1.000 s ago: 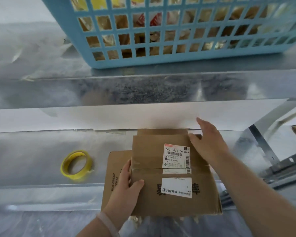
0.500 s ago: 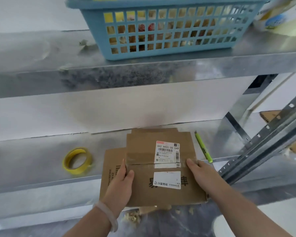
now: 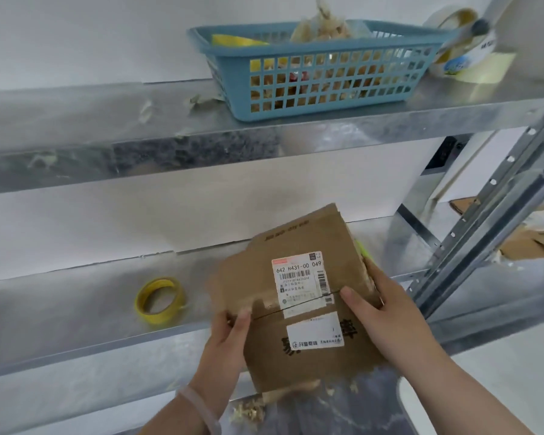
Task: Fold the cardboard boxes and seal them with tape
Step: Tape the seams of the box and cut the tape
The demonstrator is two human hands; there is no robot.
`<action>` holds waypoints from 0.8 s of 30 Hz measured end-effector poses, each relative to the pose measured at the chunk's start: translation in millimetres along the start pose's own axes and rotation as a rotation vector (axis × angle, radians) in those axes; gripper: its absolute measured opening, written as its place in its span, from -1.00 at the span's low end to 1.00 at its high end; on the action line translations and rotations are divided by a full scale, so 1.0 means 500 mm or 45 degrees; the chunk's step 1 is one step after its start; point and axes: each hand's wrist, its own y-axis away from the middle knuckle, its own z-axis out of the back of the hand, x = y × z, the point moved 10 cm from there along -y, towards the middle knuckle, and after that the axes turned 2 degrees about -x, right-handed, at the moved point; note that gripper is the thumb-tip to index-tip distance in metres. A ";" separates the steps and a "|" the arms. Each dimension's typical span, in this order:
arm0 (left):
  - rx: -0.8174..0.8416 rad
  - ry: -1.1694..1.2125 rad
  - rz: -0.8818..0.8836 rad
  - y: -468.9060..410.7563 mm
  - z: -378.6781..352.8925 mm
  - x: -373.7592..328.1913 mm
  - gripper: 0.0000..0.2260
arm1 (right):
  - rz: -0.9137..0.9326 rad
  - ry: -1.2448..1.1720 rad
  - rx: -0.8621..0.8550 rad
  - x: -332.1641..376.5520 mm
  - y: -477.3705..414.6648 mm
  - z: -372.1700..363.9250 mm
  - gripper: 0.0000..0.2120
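two shiny metal shelves run one above the other, joined at the right by a slanting metal post (image 3: 484,215) with holes. on the upper shelf (image 3: 107,120) stands a blue plastic basket (image 3: 321,80) with grid walls, filled with crumpled wrappers. just beside it on the right is a pale round roll (image 3: 456,36), too blurred to name. a few paper scraps (image 3: 198,100) lie at the basket's left corner. on the lower shelf (image 3: 60,309) lies a yellow roll of tape (image 3: 159,299), near the front edge. cardboard crumbs (image 3: 248,412) are scattered on the surface below.
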 end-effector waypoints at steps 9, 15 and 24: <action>0.101 -0.109 -0.069 -0.042 0.008 -0.028 -0.53 | 0.448 0.561 -0.004 0.172 -0.004 0.031 -0.34; -0.291 -0.621 -0.672 -0.024 0.090 -0.159 0.20 | 0.639 0.766 0.044 0.229 -0.006 0.025 -0.36; 0.022 -0.400 -0.948 0.015 0.030 -0.278 -0.16 | 1.073 0.901 -0.044 0.283 -0.008 -0.020 -0.42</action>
